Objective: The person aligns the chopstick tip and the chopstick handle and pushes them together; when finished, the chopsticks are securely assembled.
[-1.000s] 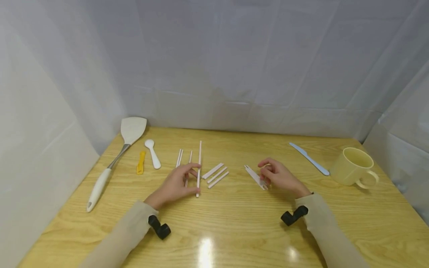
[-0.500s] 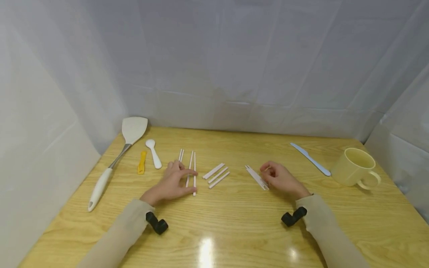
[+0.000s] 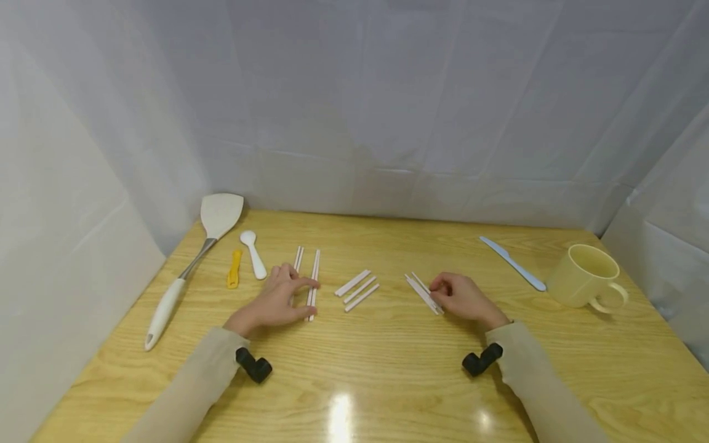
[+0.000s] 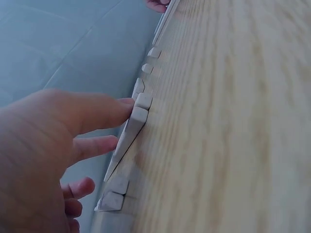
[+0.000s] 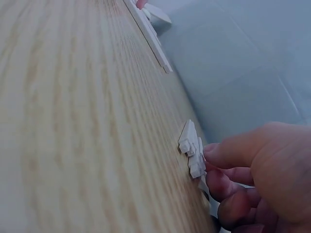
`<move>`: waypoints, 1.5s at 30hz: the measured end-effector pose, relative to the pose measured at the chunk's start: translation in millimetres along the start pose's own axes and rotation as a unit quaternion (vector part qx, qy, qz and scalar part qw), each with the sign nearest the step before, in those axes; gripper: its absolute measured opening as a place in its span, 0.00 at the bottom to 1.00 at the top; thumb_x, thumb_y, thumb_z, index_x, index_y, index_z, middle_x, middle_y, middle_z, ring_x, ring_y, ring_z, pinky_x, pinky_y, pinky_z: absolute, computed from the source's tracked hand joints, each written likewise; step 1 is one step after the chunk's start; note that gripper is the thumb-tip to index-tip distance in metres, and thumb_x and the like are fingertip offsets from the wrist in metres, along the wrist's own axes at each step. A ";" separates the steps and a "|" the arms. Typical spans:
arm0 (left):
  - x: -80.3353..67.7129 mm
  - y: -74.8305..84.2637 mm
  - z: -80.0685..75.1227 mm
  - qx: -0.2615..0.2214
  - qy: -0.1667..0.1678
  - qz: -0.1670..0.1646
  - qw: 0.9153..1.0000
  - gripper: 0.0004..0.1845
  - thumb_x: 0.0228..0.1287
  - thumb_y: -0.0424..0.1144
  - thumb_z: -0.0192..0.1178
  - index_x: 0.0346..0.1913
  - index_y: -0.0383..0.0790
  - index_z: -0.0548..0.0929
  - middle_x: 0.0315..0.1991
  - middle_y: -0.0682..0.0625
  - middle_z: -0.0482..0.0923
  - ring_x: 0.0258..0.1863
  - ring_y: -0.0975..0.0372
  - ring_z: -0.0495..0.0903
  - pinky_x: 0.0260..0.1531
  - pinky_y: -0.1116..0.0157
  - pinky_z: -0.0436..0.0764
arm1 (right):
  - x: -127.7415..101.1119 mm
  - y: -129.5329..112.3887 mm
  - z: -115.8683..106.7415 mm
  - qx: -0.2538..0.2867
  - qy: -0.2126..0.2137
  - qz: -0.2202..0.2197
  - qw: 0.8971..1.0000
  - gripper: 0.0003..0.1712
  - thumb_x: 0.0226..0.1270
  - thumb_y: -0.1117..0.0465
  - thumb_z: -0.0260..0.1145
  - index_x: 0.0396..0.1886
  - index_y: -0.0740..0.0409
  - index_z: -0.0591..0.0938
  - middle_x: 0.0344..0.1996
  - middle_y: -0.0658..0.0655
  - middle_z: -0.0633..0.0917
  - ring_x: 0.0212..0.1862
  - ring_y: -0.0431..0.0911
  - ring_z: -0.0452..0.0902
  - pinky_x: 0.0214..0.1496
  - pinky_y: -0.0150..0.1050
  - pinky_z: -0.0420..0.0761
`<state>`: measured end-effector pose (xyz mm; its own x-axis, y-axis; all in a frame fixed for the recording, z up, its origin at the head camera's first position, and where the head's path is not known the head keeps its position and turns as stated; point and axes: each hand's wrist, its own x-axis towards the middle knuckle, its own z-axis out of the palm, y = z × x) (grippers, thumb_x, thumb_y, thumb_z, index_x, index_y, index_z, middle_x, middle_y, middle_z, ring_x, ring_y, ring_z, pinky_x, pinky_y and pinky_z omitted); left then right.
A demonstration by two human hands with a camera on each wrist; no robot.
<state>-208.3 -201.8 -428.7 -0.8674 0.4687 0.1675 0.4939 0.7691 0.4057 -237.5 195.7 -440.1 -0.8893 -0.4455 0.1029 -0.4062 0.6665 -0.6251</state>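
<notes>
At the left in the head view my left hand (image 3: 279,296) holds a long, thin white stick (image 3: 317,261) by its side with thumb and index fingertip. The stick lies along another one like it. Another pair of long sticks (image 3: 299,256) lies partly under the fingers; in the left wrist view the square ends of the held pair (image 4: 140,114) show by the thumb. At the right, my right hand (image 3: 463,299) pinches a thin white stick (image 3: 419,281) beside several similar sticks (image 3: 419,293). In the right wrist view, thumb and fingers hide part of that stick.
Between the hands lie several short white sticks (image 3: 359,290). To the left are a white spatula (image 3: 221,214), a white spoon (image 3: 255,258) and a small yellow tool (image 3: 234,269). A blue knife (image 3: 512,263) and a yellow mug (image 3: 576,284) are on the right.
My left hand has moved left, bringing the long stick alongside its neighbour. The right hand's fingers have closed on a stick and swung its far end away from the bundle.
</notes>
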 end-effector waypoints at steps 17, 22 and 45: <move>13.6 19.7 8.7 -0.089 0.067 0.001 0.994 0.14 0.56 0.37 0.69 0.44 0.37 0.83 0.34 0.44 0.70 0.37 0.57 0.61 0.38 0.63 0.61 | -0.6 -1.0 -5.4 -0.003 -0.006 0.026 1.000 0.06 0.65 0.66 0.62 0.38 0.65 0.81 0.24 0.54 0.80 0.25 0.39 0.70 0.28 0.32 0.71; 20.5 37.8 16.2 -0.099 0.066 0.006 0.993 0.10 0.56 0.35 0.68 0.40 0.36 0.84 0.29 0.48 0.73 0.33 0.59 0.65 0.35 0.64 0.65 | -1.2 -0.4 -9.5 0.002 -0.012 0.033 0.999 0.06 0.65 0.67 0.61 0.39 0.65 0.80 0.26 0.55 0.80 0.27 0.40 0.71 0.31 0.34 0.72; 35.4 71.9 37.8 0.001 0.079 -0.076 0.994 0.06 0.54 0.37 0.69 0.26 0.39 0.85 0.22 0.52 0.77 0.27 0.61 0.70 0.31 0.63 0.70 | -1.5 -1.4 -5.0 0.000 0.005 0.035 0.999 0.05 0.61 0.65 0.64 0.34 0.64 0.80 0.23 0.53 0.80 0.25 0.39 0.71 0.29 0.33 0.71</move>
<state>-201.1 -113.5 -427.6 -0.9304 0.2734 0.2443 0.3571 0.8264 0.4352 -236.7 198.4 -435.5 -0.9175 -0.3920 0.0678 -0.3437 0.6952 -0.6313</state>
